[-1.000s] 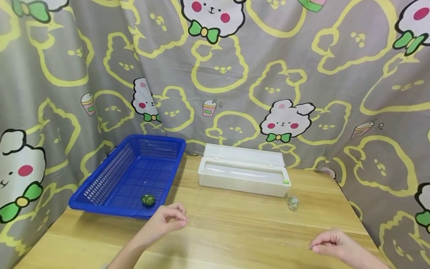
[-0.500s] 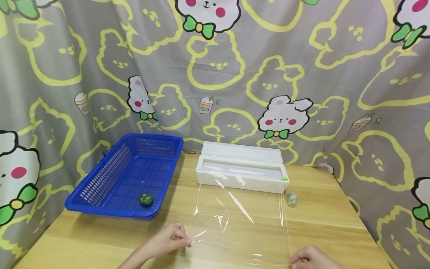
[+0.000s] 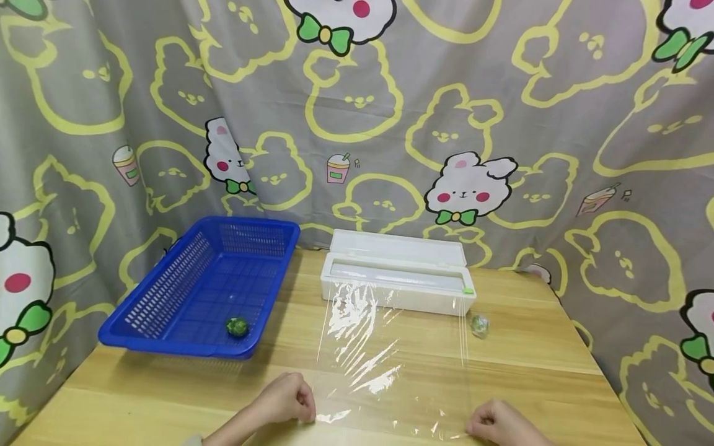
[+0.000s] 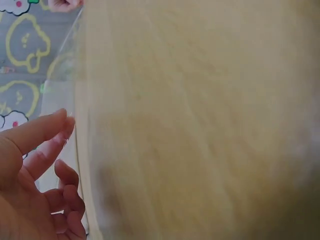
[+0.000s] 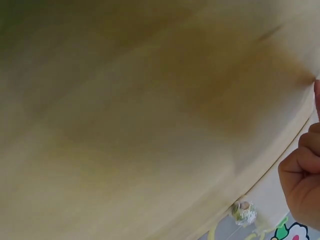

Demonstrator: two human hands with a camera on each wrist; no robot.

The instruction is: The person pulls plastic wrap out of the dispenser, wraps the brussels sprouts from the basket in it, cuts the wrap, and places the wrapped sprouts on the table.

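A sheet of clear cling film [image 3: 379, 371] stretches from the open white dispenser box [image 3: 424, 305] toward the near side of the table, glinting with creases. My left hand [image 3: 284, 399] pinches its near left corner between thumb and fingers. At the near right corner, my right hand [image 3: 502, 424] pinches the film with curled fingers. In the left wrist view the left hand [image 4: 42, 175] shows beside the film's edge. The right wrist view is blurred, with the right hand [image 5: 302, 175] at its right edge.
Left of the film stands a blue plastic basket [image 3: 173, 348] holding a small green vegetable piece [image 3: 237, 327]. A film-wrapped green piece [image 3: 480, 325] lies by the box's right end. The box's lid [image 3: 398, 248] leans back near a patterned curtain [image 3: 379, 80].
Both hands have come nearer the body, drawing the film out of the box over the table. The right hand has also moved left. The head view has shifted slightly.
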